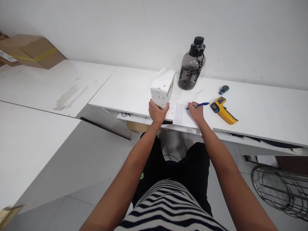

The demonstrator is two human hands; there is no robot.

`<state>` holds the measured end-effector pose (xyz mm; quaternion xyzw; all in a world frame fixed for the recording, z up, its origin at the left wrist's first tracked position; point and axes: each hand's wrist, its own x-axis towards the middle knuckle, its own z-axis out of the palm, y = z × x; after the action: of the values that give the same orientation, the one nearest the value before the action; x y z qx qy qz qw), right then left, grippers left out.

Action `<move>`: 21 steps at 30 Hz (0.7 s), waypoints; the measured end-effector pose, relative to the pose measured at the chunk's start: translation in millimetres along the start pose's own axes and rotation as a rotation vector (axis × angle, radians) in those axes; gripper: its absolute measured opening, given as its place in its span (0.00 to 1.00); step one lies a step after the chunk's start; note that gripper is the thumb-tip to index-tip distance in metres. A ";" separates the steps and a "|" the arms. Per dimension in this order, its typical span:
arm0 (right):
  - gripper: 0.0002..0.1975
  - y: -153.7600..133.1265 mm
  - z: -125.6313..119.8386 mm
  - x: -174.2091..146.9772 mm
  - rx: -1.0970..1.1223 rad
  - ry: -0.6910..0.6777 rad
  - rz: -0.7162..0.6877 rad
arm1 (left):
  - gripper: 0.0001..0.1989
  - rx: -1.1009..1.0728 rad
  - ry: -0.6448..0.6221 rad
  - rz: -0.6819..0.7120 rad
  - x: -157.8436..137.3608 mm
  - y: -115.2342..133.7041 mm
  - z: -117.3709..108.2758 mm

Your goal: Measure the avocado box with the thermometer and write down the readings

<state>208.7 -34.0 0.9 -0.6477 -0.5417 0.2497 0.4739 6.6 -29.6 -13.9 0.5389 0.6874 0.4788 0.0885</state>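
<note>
My left hand (158,112) grips the lower end of a white printed box (161,86), which is tilted at the desk's front edge. In my right hand (196,111) is a blue pen (202,105), held in a writing grip over a sheet of paper (184,117). Small handwriting covers the paper's left part; the words are too small to read. To the right of that hand lies a yellow infrared thermometer (223,110). Behind the box and paper stands a dark see-through water bottle (192,65) with a black cap.
A dark wristwatch (223,89) lies behind the thermometer. Beneath the white desktop (264,109) runs an open shelf with some items. Cardboard boxes (33,49) sit at the far left against the wall. A wire basket (276,189) stands on the floor at lower right.
</note>
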 end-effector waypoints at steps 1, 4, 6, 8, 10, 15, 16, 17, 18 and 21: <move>0.17 -0.3 -0.7 -0.3 0.022 0.017 0.015 | 0.43 -0.002 0.000 0.000 -0.1 -0.2 0.0; 0.19 -0.8 -1.8 -2.3 0.080 0.077 0.034 | 0.43 -0.005 -0.008 -0.007 -0.2 -0.4 0.4; 0.21 -0.3 -1.5 -3.3 0.090 0.116 0.027 | 0.43 -0.008 -0.013 -0.010 -0.2 -0.8 0.9; 0.21 1.6 -0.8 -2.8 0.077 0.150 0.011 | 0.44 -0.004 -0.009 -0.011 -0.1 -1.8 1.5; 0.19 5.2 0.1 -0.2 0.028 0.185 -0.034 | 0.44 -0.001 -0.002 -0.009 0.0 -3.2 2.1; 0.18 15.9 5.4 8.3 -0.212 0.154 -0.087 | 0.44 -0.001 0.006 0.004 0.6 -5.9 2.7; 0.21 17.0 7.7 8.8 -0.256 0.131 -0.071 | 0.44 0.004 0.006 0.005 0.8 -6.0 2.6; 0.22 17.5 10.2 8.9 -0.294 0.108 -0.063 | 0.44 0.009 0.004 0.004 1.0 -5.9 2.4; 0.23 17.5 12.8 8.8 -0.325 0.082 -0.067 | 0.44 0.012 0.003 0.003 1.1 -5.6 2.1; 0.25 15.6 16.3 10.5 -0.335 0.031 -0.079 | 0.43 0.013 0.006 -0.002 1.3 -4.6 1.3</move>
<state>205.4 -17.9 -17.8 -0.6998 -0.5932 0.1271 0.3772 3.9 -27.6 -17.5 0.5373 0.6912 0.4760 0.0836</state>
